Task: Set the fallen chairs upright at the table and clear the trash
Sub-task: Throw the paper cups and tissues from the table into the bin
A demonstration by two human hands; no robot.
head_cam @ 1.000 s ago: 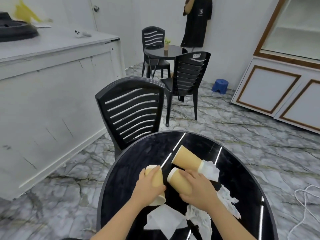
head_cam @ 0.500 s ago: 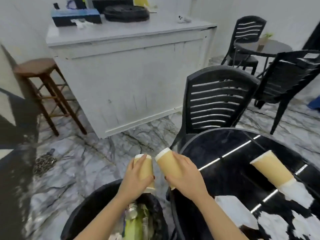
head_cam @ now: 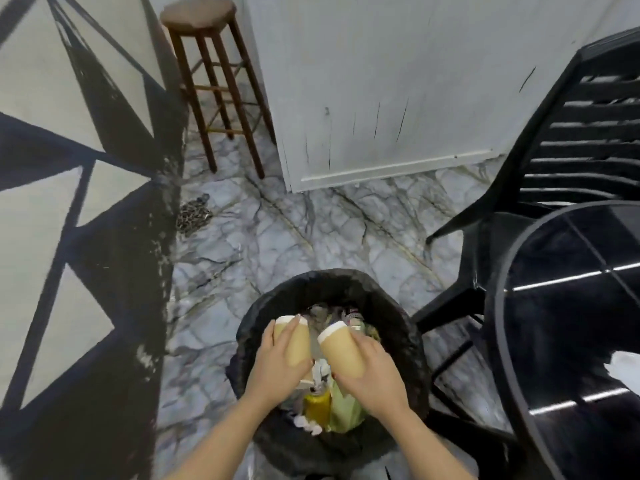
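While both arms are extended over the black-lined trash bin, a tan paper cup is gripped by the left hand with fingers curled round it. A second cup is held likewise by the right hand. An upright black chair is seen beside the table; bin contents appear blurred.

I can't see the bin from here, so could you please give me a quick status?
Left hand grips one paper cup; right hand grips the other cup. Both over the trash bin. Nothing blocking.

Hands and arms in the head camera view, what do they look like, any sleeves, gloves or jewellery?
Both the left hand and the right hand are bare: no gloves, and no rings or watch that show. Both forearms are uncovered from wrist to the bottom edge of the picture, so no sleeve is in view. No markings or cables show on them.
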